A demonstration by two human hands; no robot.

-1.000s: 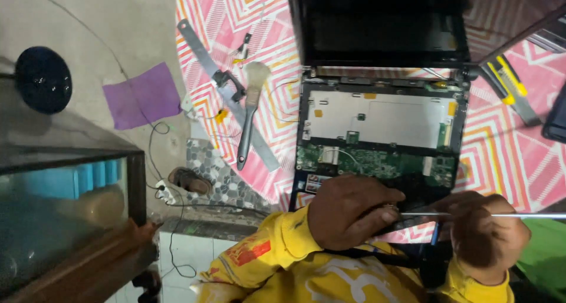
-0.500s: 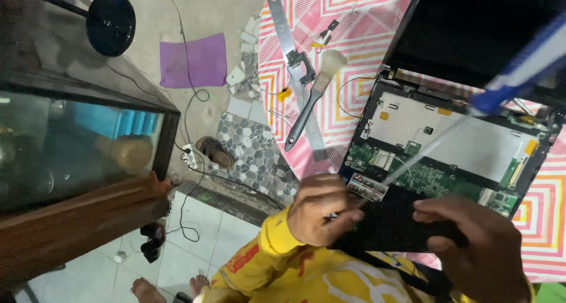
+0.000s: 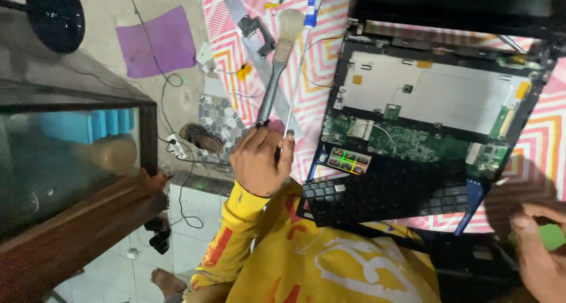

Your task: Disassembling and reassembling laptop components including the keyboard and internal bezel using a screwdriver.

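While the left hand [image 3: 259,160] grips the brush [image 3: 276,67] handle and screwdriver [image 3: 302,55] near the cloth's [image 3: 548,138] left edge beside the laptop [image 3: 424,114], sweep lightly; right hand [image 3: 539,253] loose, empty.

Head camera — looking down, close.
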